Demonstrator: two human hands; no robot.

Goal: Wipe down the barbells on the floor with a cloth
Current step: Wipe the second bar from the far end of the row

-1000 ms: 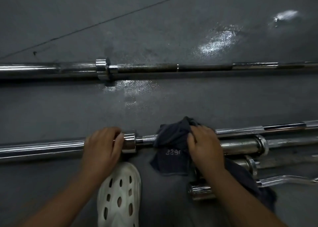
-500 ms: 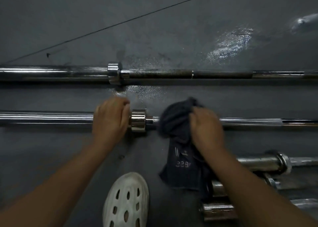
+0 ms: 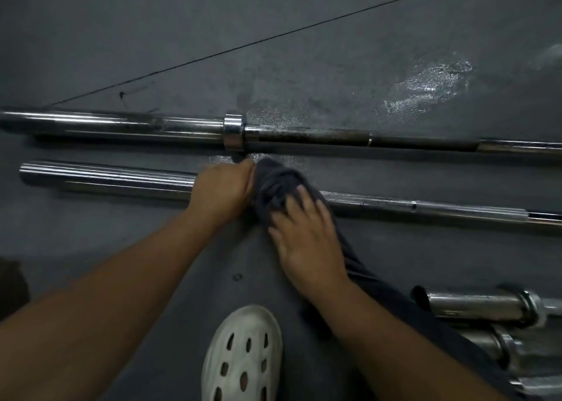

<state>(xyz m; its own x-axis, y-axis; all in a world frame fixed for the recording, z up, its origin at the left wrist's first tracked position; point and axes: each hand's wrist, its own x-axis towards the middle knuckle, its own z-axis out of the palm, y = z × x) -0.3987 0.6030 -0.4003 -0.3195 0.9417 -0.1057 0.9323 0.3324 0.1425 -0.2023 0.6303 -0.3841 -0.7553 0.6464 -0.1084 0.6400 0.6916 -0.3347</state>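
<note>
A left hand grips the long chrome steel barbell, apparently steadying it, while just beside it the right hand presses a crumpled dark cloth onto the shaft with spread fingers.

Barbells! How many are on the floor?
4 clearly: the far barbell across the top, the near barbell under the cloth, and at lower right the upper stacked barbell and lower stacked barbell. More may hide there.

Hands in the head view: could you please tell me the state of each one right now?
Left hand: curled round the near bar.
Right hand: open, fingers pressing the cloth onto that bar.
</note>
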